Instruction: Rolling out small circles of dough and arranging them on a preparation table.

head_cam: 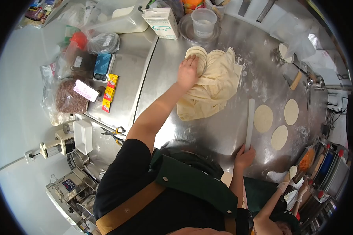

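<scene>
My left hand (189,70) lies with its fingers over a stack of flat dough rounds (200,53); whether it grips one is hidden. A second stack of dough rounds (216,54) sits just to the right. A crumpled cream cloth (210,97) covers the near part of both stacks. My right hand (244,157) is closed around the near end of a white rolling pin (250,120), which points away from me. Right of the pin, three single dough rounds lie flat apart from each other: one close by (263,118), one farther right (291,112) and one nearer me (279,137).
Flour dusts the steel table (170,64). At the back stand a carton (161,23) and a plastic tub (204,22) in a metal bowl. Scissors (114,135), a phone (86,90) and a scale (103,66) lie left. A co-worker's gloved hand (285,183) is at lower right.
</scene>
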Demonstrator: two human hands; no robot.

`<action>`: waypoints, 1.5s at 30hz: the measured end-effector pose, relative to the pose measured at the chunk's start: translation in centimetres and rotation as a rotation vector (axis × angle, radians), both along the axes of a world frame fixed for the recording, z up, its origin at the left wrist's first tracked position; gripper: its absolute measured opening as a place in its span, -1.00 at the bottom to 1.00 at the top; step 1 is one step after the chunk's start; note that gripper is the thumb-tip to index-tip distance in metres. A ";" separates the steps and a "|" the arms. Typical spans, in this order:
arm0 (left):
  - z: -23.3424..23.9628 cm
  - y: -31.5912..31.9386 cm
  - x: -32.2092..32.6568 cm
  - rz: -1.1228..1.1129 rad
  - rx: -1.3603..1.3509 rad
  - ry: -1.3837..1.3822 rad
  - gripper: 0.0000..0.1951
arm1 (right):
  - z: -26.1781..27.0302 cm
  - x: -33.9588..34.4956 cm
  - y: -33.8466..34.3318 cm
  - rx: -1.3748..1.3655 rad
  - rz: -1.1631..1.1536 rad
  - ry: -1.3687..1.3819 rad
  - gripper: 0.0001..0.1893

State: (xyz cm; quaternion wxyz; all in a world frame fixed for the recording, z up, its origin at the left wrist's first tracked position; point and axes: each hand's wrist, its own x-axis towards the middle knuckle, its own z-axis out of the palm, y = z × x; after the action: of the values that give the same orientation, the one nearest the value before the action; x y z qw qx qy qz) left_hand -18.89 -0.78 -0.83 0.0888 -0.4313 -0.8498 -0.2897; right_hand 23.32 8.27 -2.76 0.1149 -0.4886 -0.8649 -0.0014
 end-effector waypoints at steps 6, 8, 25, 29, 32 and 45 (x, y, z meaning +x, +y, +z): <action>-0.5 -1.1 -1.7 -0.179 -0.261 0.235 -0.51 | 0.2 -0.1 -0.1 -0.084 -0.038 0.010 -0.61; -0.7 -1.2 -1.6 -0.191 -0.300 0.258 -0.51 | 0.4 -0.2 -0.2 -0.090 -0.037 0.015 -0.61; 1.0 -0.6 -1.6 -0.175 -0.368 0.172 -0.61 | 1.7 -3.1 -1.4 -0.239 -0.048 0.003 -0.56; -0.7 -1.2 -1.7 -0.184 -0.279 0.288 -0.63 | 2.1 -8.9 -1.1 -0.386 -0.064 0.156 -0.57; -1.1 -1.6 -1.5 -0.190 -0.254 0.290 -0.59 | 1.3 -13.2 0.2 -0.342 -0.021 0.271 -0.60; 0.4 -1.1 -1.0 -0.192 -0.141 0.237 -0.63 | 0.3 -18.1 0.2 -0.251 0.116 0.353 -0.62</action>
State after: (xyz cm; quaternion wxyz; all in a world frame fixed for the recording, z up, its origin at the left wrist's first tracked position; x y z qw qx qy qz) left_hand -19.94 -1.92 -0.47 0.1300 -0.5469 -0.8064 -0.1835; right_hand 5.22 8.50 -2.47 0.2028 -0.4410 -0.8515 0.1984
